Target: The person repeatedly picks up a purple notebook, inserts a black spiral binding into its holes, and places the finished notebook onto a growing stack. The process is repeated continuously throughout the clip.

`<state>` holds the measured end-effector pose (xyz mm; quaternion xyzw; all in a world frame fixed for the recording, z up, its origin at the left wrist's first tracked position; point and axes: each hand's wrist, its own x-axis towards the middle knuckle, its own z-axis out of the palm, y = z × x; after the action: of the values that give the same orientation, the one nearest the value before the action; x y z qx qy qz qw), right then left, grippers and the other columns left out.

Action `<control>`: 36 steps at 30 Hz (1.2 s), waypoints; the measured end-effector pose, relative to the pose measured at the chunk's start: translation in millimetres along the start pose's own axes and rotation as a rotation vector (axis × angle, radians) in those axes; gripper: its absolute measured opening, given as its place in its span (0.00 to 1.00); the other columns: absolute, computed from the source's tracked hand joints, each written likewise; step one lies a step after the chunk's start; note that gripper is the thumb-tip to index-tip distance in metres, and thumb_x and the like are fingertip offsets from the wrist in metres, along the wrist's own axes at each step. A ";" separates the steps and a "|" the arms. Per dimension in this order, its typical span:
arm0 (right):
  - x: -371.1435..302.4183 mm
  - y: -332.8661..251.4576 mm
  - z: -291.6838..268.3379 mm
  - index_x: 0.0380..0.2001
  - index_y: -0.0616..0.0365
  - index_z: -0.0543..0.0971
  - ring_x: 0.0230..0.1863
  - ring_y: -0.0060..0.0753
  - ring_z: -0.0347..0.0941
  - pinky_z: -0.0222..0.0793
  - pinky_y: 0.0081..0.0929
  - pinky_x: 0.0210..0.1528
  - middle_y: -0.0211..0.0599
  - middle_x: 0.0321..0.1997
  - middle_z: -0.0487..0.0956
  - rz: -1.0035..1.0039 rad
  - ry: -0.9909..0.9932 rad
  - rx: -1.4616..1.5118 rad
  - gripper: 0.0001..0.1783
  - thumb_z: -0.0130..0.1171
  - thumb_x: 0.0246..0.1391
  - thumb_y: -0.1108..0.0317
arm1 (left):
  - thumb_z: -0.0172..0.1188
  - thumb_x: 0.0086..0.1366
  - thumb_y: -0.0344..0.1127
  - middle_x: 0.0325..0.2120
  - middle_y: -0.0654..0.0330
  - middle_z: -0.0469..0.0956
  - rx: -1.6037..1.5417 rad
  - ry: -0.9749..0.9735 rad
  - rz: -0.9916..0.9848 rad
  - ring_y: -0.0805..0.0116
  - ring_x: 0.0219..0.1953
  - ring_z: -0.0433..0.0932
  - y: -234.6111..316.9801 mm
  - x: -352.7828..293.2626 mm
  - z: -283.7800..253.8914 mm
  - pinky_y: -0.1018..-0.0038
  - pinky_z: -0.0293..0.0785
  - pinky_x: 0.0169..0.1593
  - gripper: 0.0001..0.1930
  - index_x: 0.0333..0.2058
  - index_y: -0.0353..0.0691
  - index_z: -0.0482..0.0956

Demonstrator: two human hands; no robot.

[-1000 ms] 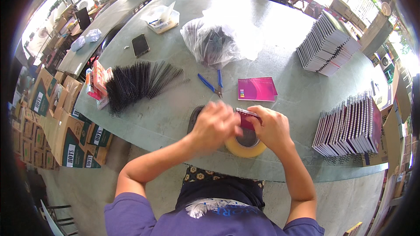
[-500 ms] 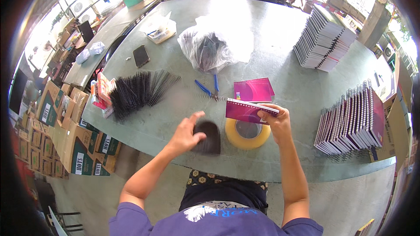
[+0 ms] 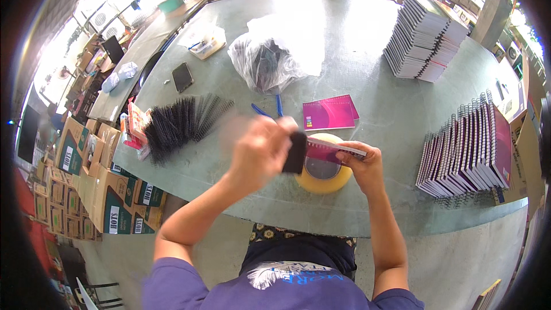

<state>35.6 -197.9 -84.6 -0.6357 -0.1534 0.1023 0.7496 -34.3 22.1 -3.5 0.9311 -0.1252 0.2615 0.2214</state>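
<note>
My right hand [image 3: 365, 167] grips a small purple notebook [image 3: 326, 150] by its right end, thumb on the cover; small punched holes or loops run along one long edge. My left hand [image 3: 257, 152], blurred, is closed on a dark flat block [image 3: 295, 152] whose exact kind I cannot make out. The block is at the notebook's left end, overlapping it in view; whether they touch is unclear. Below the notebook lies a wide roll of yellowish tape [image 3: 325, 184]. Blue-handled pliers [image 3: 279, 105] are partly hidden behind my left hand. Two purple notebooks [image 3: 330, 115] lie beyond.
Black spiral coils [image 3: 178, 123] are heaped at the left. Behind stand a plastic bag [image 3: 264, 60], a phone [image 3: 183, 77] and a small tub [image 3: 208, 45]. At the right are a row of coil-bound notebooks [image 3: 465, 152] and a tall notebook stack [image 3: 422, 40]. Cartons [image 3: 117, 204] stand at the lower left.
My left hand has moved up and right from the table, now holding the dark block beside the notebook. The notebook in my right hand has tilted, and stays above the tape roll.
</note>
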 end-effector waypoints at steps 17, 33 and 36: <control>-7.1 -5.0 5.1 0.36 0.63 0.81 0.38 0.18 0.75 0.70 0.17 0.43 0.34 0.36 0.82 -0.107 -0.013 -0.087 0.10 0.63 0.47 0.78 | 0.64 0.49 0.24 0.31 0.58 0.75 -0.061 0.160 0.108 0.58 0.36 0.74 -11.0 12.8 -9.1 0.67 0.72 0.40 0.11 0.34 0.40 0.78; 5.1 -2.1 10.8 0.38 0.63 0.82 0.37 0.21 0.76 0.71 0.17 0.43 0.36 0.36 0.82 -0.179 0.024 -0.067 0.11 0.61 0.48 0.81 | 0.67 0.46 0.24 0.31 0.57 0.75 -0.083 0.178 0.073 0.62 0.34 0.76 -20.4 25.2 2.4 0.70 0.73 0.39 0.15 0.36 0.39 0.79; 5.1 -2.7 12.1 0.38 0.63 0.82 0.36 0.20 0.76 0.71 0.17 0.42 0.36 0.36 0.82 -0.205 0.022 -0.029 0.11 0.61 0.48 0.81 | 0.66 0.48 0.24 0.32 0.57 0.75 -0.176 0.187 -0.042 0.62 0.34 0.76 -16.3 28.7 -1.3 0.69 0.73 0.39 0.14 0.36 0.40 0.79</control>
<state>35.8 -185.5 -79.7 -0.6285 -0.2106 0.0159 0.7486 -5.2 33.5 7.4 0.8820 -0.1069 0.3303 0.3186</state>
